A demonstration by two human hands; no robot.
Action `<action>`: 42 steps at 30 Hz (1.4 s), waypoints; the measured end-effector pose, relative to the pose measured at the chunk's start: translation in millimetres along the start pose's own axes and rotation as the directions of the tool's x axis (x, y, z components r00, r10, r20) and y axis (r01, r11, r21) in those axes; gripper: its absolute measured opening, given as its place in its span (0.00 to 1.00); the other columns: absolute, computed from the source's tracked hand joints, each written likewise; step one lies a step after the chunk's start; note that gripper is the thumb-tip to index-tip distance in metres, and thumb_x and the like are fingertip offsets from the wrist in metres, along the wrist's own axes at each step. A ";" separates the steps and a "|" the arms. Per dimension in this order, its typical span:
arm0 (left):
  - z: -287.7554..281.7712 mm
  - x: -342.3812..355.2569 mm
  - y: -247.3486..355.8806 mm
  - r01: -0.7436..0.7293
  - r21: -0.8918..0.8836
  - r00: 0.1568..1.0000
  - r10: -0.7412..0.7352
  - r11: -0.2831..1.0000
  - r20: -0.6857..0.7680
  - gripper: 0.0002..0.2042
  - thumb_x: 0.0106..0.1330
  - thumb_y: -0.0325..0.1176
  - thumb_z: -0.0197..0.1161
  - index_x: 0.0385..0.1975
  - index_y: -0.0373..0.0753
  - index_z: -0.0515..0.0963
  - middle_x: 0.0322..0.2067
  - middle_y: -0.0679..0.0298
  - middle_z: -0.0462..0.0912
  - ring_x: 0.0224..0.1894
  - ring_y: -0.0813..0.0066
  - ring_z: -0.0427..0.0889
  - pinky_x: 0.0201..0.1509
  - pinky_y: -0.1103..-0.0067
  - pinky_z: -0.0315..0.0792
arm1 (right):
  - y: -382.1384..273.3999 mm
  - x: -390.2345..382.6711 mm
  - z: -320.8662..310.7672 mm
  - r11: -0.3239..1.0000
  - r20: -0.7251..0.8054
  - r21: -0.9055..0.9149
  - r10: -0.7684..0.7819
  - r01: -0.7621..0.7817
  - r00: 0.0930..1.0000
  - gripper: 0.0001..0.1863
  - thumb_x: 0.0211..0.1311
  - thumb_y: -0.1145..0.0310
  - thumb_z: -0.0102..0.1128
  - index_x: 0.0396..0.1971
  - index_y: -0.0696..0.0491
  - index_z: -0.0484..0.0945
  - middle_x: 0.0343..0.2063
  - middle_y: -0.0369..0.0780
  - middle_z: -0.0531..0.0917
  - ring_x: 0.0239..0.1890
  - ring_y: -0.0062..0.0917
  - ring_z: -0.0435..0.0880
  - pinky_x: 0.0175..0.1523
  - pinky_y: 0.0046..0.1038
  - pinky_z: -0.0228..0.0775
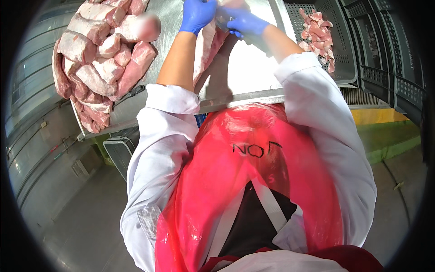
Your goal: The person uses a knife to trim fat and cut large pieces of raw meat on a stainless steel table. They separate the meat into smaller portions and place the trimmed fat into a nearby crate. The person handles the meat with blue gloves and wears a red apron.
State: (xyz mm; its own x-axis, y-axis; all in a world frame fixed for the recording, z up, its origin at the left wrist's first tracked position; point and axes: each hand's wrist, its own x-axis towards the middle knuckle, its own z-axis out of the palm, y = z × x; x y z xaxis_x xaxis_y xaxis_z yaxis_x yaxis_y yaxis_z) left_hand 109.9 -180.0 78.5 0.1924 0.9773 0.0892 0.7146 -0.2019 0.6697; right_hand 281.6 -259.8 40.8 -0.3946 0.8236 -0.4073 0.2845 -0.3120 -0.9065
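Observation:
A long piece of raw meat (pixel 209 45), pale fat along one side and pink flesh on the other, lies lengthwise on the white cutting board and metal worktop. My left hand (pixel 198 16), in a blue glove, is closed on its far part at the top edge of the view. Just right of it, my right hand (pixel 247 22), also blue-gloved, is curled close to the meat and smeared by motion. Its fingers look closed, but what they hold is hidden. A blurred greyish patch lies between the two hands.
Several raw meat pieces (pixel 93 65) are heaped at the worktop's left. On the right, a dark perforated crate (pixel 342 50) holds small pink trimmings (pixel 317 36). Black crates (pixel 392 45) stand beyond it. The metal table edge (pixel 244 98) runs before my red apron (pixel 253 136).

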 end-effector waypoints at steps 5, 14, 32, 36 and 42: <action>-28.8 -2.2 9.3 0.119 -0.175 0.993 -0.112 0.977 0.045 0.09 0.60 0.33 0.60 0.23 0.34 0.77 0.19 0.58 0.78 0.23 0.69 0.77 0.28 0.70 0.70 | 42.3 -74.1 -7.7 0.983 0.187 -0.062 -0.159 0.174 0.969 0.42 0.63 0.72 0.49 0.77 0.30 0.50 0.21 0.37 0.78 0.19 0.19 0.78 0.29 0.25 0.80; -64.2 -8.4 -24.9 0.059 -0.461 0.997 -0.034 0.886 0.063 0.07 0.62 0.32 0.65 0.30 0.33 0.81 0.27 0.68 0.82 0.28 0.81 0.77 0.34 0.82 0.70 | -4.0 -81.4 26.9 0.956 0.160 -0.291 0.034 0.014 0.987 0.35 0.71 0.67 0.51 0.76 0.35 0.56 0.21 0.36 0.74 0.21 0.20 0.73 0.30 0.26 0.73; -75.3 -132.3 -47.1 -0.010 -0.002 0.993 0.010 1.000 0.114 0.13 0.63 0.31 0.59 0.44 0.35 0.69 0.27 0.48 0.80 0.28 0.51 0.82 0.37 0.63 0.76 | 7.7 -36.9 68.1 0.975 0.057 -0.041 -0.215 0.217 0.975 0.36 0.68 0.69 0.53 0.75 0.31 0.58 0.23 0.36 0.75 0.24 0.18 0.75 0.33 0.22 0.72; -66.5 -132.9 9.2 0.242 -0.526 0.955 -0.296 0.815 -0.018 0.07 0.64 0.30 0.58 0.37 0.35 0.71 0.27 0.61 0.76 0.28 0.74 0.76 0.28 0.73 0.74 | 48.0 -58.1 63.9 0.871 0.154 -0.365 -0.291 0.328 0.944 0.34 0.69 0.72 0.52 0.74 0.37 0.61 0.32 0.43 0.84 0.29 0.20 0.80 0.36 0.25 0.73; 12.1 -112.1 21.9 -0.093 -0.403 0.815 -0.163 0.910 -0.556 0.09 0.61 0.32 0.62 0.23 0.32 0.78 0.22 0.61 0.81 0.26 0.73 0.79 0.30 0.75 0.71 | 88.9 3.2 100.7 0.900 -0.019 -0.343 -0.294 0.270 0.956 0.18 0.66 0.62 0.59 0.49 0.59 0.79 0.28 0.47 0.87 0.28 0.32 0.87 0.38 0.33 0.77</action>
State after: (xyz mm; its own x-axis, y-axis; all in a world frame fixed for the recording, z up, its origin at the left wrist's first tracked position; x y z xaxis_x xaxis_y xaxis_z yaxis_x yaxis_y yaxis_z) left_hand 112.2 -294.7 74.2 -0.3336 0.8655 0.3737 0.3614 -0.2487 0.8986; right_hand 217.6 -332.6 -52.3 -0.4443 0.8877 -0.1203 0.4489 0.1044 -0.8874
